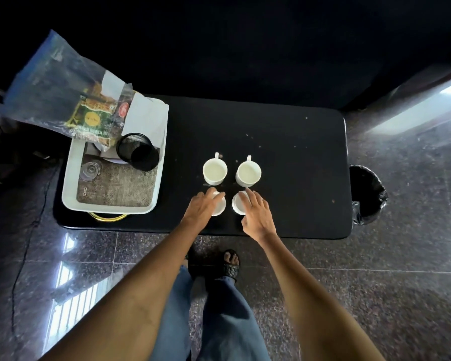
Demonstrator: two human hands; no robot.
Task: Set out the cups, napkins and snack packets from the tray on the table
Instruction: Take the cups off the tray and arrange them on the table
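Two white cups stand side by side on the black table [297,152]: the left cup [214,171] and the right cup [248,174], handles pointing away from me. In front of each lies a small white saucer. My left hand [202,208] rests flat on the left saucer [219,205], and my right hand [257,214] rests on the right saucer [237,204], fingers spread. The white tray [71,183] sits at the table's left end. It holds a snack packet [97,118] in a clear plastic bag, white napkins [146,113] and a woven mat.
A black mesh holder [137,152] lies tipped in the tray beside a small clear glass [89,170]. A bin lined with a black bag [367,194] stands at the table's right end. My sandalled foot [228,264] is on the polished stone floor below the table edge.
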